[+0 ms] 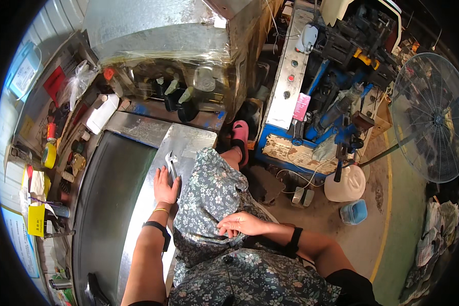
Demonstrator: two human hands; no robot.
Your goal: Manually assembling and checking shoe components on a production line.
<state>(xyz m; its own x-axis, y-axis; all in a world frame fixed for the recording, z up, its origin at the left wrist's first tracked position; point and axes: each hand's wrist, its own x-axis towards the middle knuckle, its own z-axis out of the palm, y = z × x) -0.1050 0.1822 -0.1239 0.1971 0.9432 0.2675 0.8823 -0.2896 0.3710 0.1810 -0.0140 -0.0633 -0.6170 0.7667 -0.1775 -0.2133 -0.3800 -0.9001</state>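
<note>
My left hand (165, 187) lies flat on a bare metal ledge (160, 217), fingers stretched out. An adjustable wrench (172, 164) rests on the same ledge, its jaw pointing away from me. The wrench's handle runs beside my left fingers and thumb; whether they touch it I cannot tell. Over my lap hangs my right hand (241, 223), its fingers loosely bent and apart, with nothing visible in them. Beneath it spreads a dark flowered apron (209, 188) covering my lap and legs.
A dark belt-like surface (112, 188) runs left of the ledge. Ahead stands a plastic-wrapped metal machine (163, 30). To the right are a control panel (289, 71), a white jug (345, 183), a blue container (354, 212), a foot pedal (303, 197) and a large fan (436, 117).
</note>
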